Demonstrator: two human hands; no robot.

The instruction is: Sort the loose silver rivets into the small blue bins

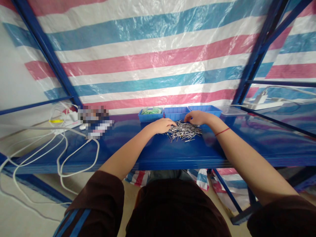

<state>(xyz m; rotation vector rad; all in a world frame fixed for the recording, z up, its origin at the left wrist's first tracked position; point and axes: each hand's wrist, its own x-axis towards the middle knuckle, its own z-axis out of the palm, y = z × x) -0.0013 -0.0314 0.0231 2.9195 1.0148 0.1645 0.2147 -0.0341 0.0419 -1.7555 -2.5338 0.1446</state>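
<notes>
A loose heap of thin silver pop rivets (184,131) lies on the blue metal shelf (158,149). At the heap's left edge is my left hand (163,125), its fingers stretched out to the right and touching the rivets. Over the back right of the heap, my right hand (197,117) bends its fingers down and inward close to the rivets. Whatever is between those fingertips is too small to make out. Just behind the heap stands an open blue bin (176,113), its front partly covered by my right hand.
Left of the middle bin, another blue bin (151,116) holds green-tinted plastic bags. A third blue bin (209,110) and a clear plastic lid (233,111) stand right. White cables (66,148) hang over the left front edge. A power strip (264,102) lies far right; blue posts frame both sides.
</notes>
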